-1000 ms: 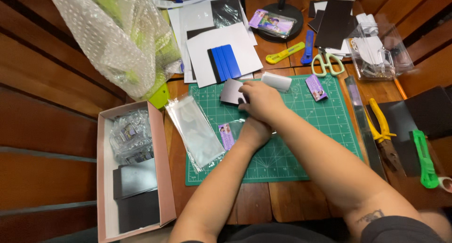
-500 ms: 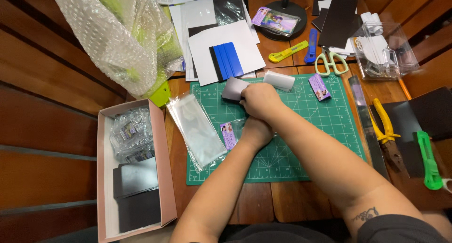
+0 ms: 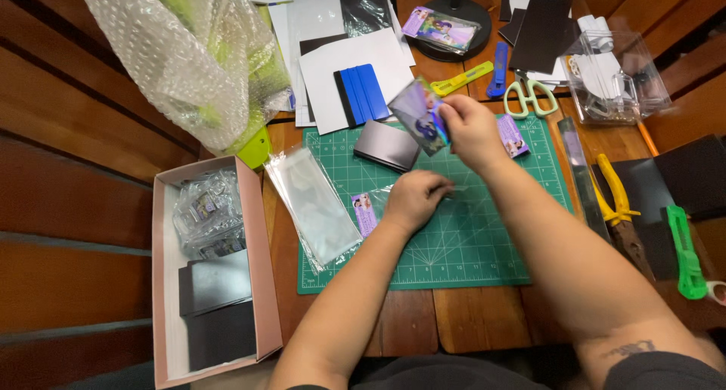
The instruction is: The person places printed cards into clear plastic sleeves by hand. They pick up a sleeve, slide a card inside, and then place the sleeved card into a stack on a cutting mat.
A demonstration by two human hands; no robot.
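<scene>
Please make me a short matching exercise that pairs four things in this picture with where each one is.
Things:
1. photo card
2. blue squeegee
3. scissors
4. stack of clear sleeves

Places:
A. on white paper above the green cutting mat
B. held up in the right hand
C. at the mat's left edge, beside the pink box
D. just above the mat's top right corner

Pairs: 1-B, 2-A, 3-D, 4-C

A home craft corner: a wooden table [image 3: 469, 322] carries a green cutting mat [image 3: 469, 239], scissors [image 3: 529, 97], utility knives [image 3: 684, 250], a steel ruler [image 3: 578, 171] and bubble wrap [image 3: 189, 57].
</scene>
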